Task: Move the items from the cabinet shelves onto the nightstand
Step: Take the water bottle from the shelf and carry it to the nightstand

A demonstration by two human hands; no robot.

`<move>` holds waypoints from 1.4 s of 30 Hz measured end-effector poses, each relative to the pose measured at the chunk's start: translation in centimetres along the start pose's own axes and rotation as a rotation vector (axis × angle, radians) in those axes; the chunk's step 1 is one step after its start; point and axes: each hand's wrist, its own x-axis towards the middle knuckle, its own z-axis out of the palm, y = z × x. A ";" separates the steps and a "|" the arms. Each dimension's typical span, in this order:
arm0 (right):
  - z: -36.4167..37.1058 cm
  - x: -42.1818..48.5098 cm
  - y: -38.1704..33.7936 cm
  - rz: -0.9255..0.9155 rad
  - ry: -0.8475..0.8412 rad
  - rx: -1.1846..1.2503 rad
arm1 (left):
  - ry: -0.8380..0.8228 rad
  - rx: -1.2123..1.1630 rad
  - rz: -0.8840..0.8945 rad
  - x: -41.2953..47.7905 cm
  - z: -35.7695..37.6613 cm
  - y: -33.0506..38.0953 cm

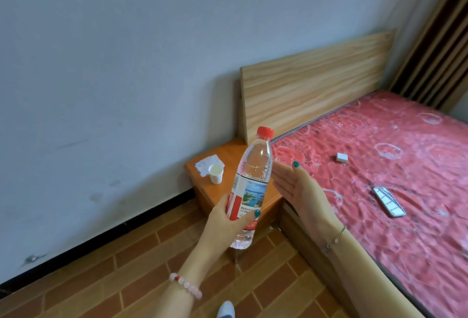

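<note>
Clear plastic red-capped water bottle [253, 173] tilted in air by orange wooden counter [228, 149], left grip [228, 219] wrapped low round it, right grip [296, 186] flat, apart at 3 o'clock; might slip, or bump white paper cup [216, 173].

We note teal nails [295, 164] on left hand [225, 219] and right hand [301, 186]; pink bead bracelet [186, 284], left wrist; thin chain bracelet [335, 238], right wrist; pale shoe [226, 310].

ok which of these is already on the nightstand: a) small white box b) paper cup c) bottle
b: the paper cup stands on the nightstand, while the bottle is held in the left hand and the small white box lies on the bed.
</note>
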 end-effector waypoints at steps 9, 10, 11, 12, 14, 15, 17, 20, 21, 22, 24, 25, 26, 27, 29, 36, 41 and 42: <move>0.6 13.2 1.7 0.125 0.084 0.051 | -0.039 0.048 -0.104 13.6 -3.3 -1.4; 0.6 14.2 1.9 0.135 0.088 0.050 | -0.041 0.047 -0.112 14.6 -3.3 -1.6; 0.5 15.2 2.2 0.145 0.092 0.049 | -0.043 0.049 -0.121 15.6 -3.3 -1.8; 0.4 16.1 2.5 0.158 0.098 0.051 | -0.047 0.052 -0.131 16.5 -3.3 -2.2; 0.1 17.9 3.1 0.183 0.108 0.054 | -0.063 0.058 -0.150 18.4 -3.2 -3.0; -0.1 18.8 3.5 0.195 0.103 0.047 | -0.065 0.064 -0.158 19.4 -3.0 -3.6; -0.6 20.5 4.1 0.207 0.074 0.020 | -0.051 0.070 -0.166 21.2 -2.5 -4.9; -1.6 23.7 5.1 0.221 0.035 -0.086 | -0.019 0.072 -0.180 23.8 -1.1 -6.5; -2.1 24.9 5.5 0.228 0.015 -0.132 | 0.005 0.070 -0.183 24.8 -0.6 -7.1; -2.5 26.2 6.0 0.240 -0.008 -0.168 | 0.039 0.069 -0.188 25.8 0.0 -7.5; -3.4 28.7 6.8 0.280 -0.044 -0.221 | 0.118 0.079 -0.201 27.9 1.1 -8.1; -3.9 30.1 7.1 0.291 -0.059 -0.249 | 0.159 0.090 -0.208 29.0 1.7 -8.4; -4.4 31.4 7.6 0.298 -0.074 -0.275 | 0.195 0.097 -0.214 30.1 2.2 -8.7; -4.8 32.8 8.0 0.306 -0.089 -0.298 | 0.231 0.101 -0.228 31.2 2.7 -9.2; -5.5 35.3 8.9 0.314 -0.110 -0.326 | 0.300 0.109 -0.261 33.2 3.7 -10.0; -7.3 42.3 11.4 0.330 -0.094 -0.393 | 0.362 0.206 -0.282 38.8 5.5 -12.0; -8.5 45.6 13.2 0.375 -0.091 -0.456 | 0.317 0.248 -0.329 41.4 5.5 -14.2; -8.6 46.1 13.6 0.382 -0.086 -0.462 | 0.288 0.266 -0.345 41.9 5.3 -14.5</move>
